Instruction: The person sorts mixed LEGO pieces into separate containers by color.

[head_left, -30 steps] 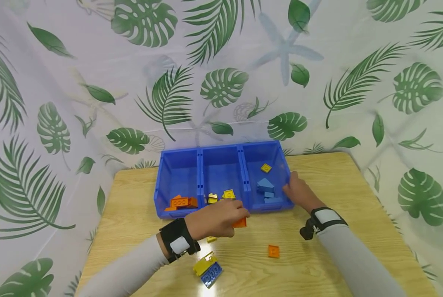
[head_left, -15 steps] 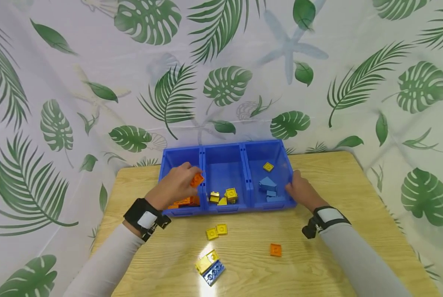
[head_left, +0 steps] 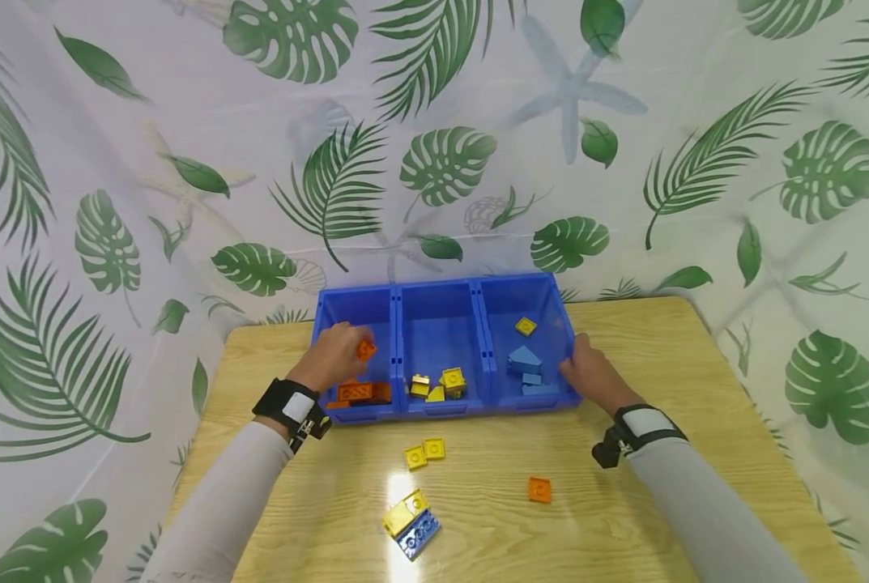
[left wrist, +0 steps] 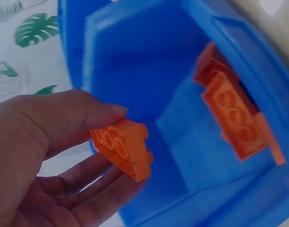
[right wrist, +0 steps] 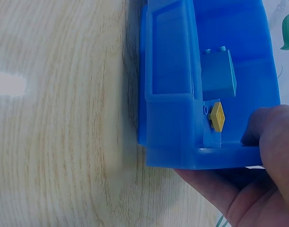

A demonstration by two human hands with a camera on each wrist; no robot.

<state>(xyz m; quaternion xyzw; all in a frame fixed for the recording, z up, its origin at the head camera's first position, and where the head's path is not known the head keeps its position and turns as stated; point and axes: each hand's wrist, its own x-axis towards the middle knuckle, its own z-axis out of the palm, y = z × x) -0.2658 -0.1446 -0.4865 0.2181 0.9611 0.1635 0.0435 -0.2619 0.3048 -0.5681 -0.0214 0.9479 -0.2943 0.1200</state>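
My left hand (head_left: 334, 356) pinches an orange toy brick (left wrist: 123, 144) between thumb and fingers, above the left compartment of a blue three-part bin (head_left: 437, 295). Below it in that compartment lie several orange bricks (left wrist: 234, 116). My right hand (head_left: 596, 374) grips the bin's right side wall, with the thumb over the rim and fingers outside, as the right wrist view shows. In the right compartment are blue bricks (head_left: 525, 360) and a yellow square brick (head_left: 526, 326). The middle compartment holds several yellow bricks (head_left: 452, 380).
On the wooden table (head_left: 478, 534) in front of the bin lie two small yellow bricks (head_left: 434, 448), a long yellow brick (head_left: 403, 512) against a dark blue brick (head_left: 419, 534), and an orange square brick (head_left: 539, 490). A leaf-print cloth (head_left: 434, 170) hangs behind.
My left hand has carried the orange brick from in front of the middle compartment leftward, over the left compartment. The right hand stays on the bin's right wall.
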